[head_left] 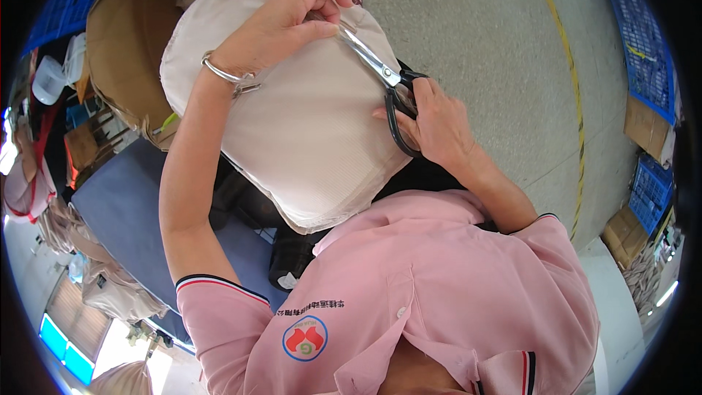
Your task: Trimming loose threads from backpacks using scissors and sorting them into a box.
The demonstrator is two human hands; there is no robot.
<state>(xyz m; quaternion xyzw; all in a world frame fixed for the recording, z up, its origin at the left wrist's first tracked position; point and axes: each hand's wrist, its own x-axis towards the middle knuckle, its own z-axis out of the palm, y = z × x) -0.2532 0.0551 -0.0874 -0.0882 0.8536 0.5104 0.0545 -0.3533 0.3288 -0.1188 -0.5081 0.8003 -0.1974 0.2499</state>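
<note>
A large cream fabric piece (314, 124), padded-looking with raw seam edges, lies across my lap. Near its far edge, my left hand (303, 14) is closed, pinching the fabric between thumb and fingers; the exact bit held is partly hidden. My right hand (442, 121) grips the black handles of a pair of scissors (384, 69) at the right side of the piece. The silver blades point up and left, with their tips beside my left fingertips. A small metal zip pull (247, 90) shows on the fabric by my left wrist.
An open cardboard box (124, 51) stands at the far left, next to the cream piece. Below it is a blue-grey padded surface (131, 197). Blue plastic crates (643, 44) and cartons line the right side, beyond a yellow-black floor line (567, 51).
</note>
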